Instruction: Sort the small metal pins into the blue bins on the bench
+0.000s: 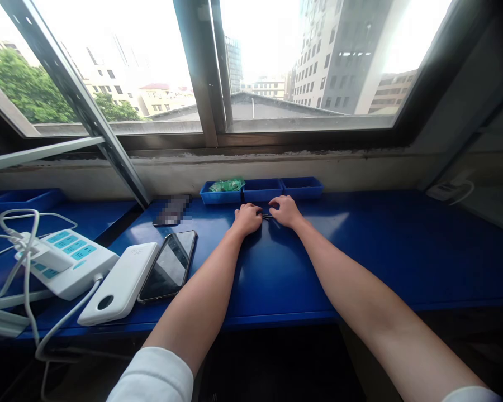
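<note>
We are apparently pinching thin dark pieces (266,216) in our left grip (248,219), low over the bench (285,268), seemingly steadying them; our right grip (285,212) is curving part-open just beside, seemingly empty.

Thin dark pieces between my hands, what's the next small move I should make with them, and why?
I'd probably ease the right hand toward the thin dark pieces and close its grip on them: they lie at the blue table between both hands, the right grip looks parted, and the left hand is close at their other end.
</note>
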Motion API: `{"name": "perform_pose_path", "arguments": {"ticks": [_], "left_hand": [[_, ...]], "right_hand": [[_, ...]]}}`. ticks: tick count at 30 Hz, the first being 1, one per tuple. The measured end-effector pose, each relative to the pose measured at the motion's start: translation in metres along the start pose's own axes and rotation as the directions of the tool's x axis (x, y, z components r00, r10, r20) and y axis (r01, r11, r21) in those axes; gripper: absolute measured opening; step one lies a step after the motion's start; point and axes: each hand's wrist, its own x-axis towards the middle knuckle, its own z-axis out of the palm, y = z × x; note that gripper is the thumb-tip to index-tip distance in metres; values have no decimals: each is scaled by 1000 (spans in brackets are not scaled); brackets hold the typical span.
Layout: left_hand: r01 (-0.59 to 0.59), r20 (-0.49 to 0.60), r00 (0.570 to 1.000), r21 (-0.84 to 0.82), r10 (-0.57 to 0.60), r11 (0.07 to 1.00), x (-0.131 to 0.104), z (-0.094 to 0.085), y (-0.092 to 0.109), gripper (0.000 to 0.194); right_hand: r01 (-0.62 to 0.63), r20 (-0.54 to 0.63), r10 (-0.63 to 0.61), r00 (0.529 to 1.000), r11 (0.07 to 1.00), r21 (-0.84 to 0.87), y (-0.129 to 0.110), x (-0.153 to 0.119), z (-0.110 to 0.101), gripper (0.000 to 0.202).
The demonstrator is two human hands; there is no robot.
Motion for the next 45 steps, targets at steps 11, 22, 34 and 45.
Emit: {"name": "perform_pose_path", "arguments": {"ticks": [11,22,34,45], "left_hand": [[-56,27,998,29,55,998,-5,-1,3,31],[-70,13,997,14,70,997,-6,-4,3,28],[-148,-154,979,-65,137,987,-5,-7,8,18],[-255,-249,944,-137,216,957,-5,-12,13,19]], "right_hand": [[48,156,-45,987,999,-15,3,-6,8,20],[-9,146,5,989,1000,27,-1,-7,5,10],[38,43,-43,998,993,109,-4,-6,5,12],[-3,63,-3,998,996,91,-12,-8,2,30]]}}
